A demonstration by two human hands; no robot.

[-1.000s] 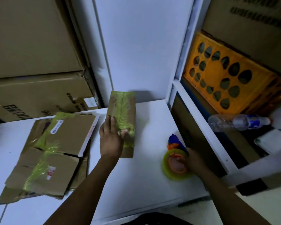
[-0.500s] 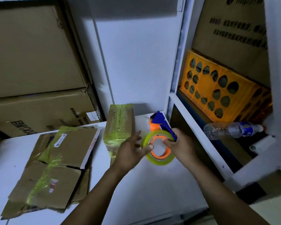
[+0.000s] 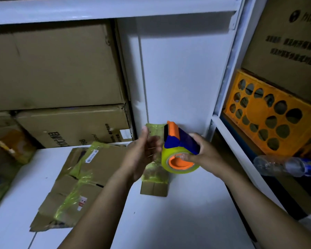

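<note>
Dispenser (image 3: pixel 180 150): blue and orange, yellow-green roll, held above the white tabletop (image 3: pixel 169 221), in front of a taped box (image 3: pixel 154 184).
Right hand (image 3: pixel 206 155): fingers curled round it.
Left hand (image 3: pixel 142 151): fingers straight, released, just beside the roll.
Writing: carton (image 3: pixel 70 126) print blurred, unreadable.
Room: white shelving, orange crate (image 3: pixel 269 119).

Blue-orange tape dispenser (image 3: pixel 180 143), yellowish roll (image 3: pixel 166 157) loaded, held aloft.

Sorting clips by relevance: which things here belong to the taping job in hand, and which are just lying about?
In the job: tape dispenser, gripped by the right hand; left hand, open beside it; small taped box.
Lying about: flattened cardboard; stacked cartons; orange crate; plastic bottle.
</note>
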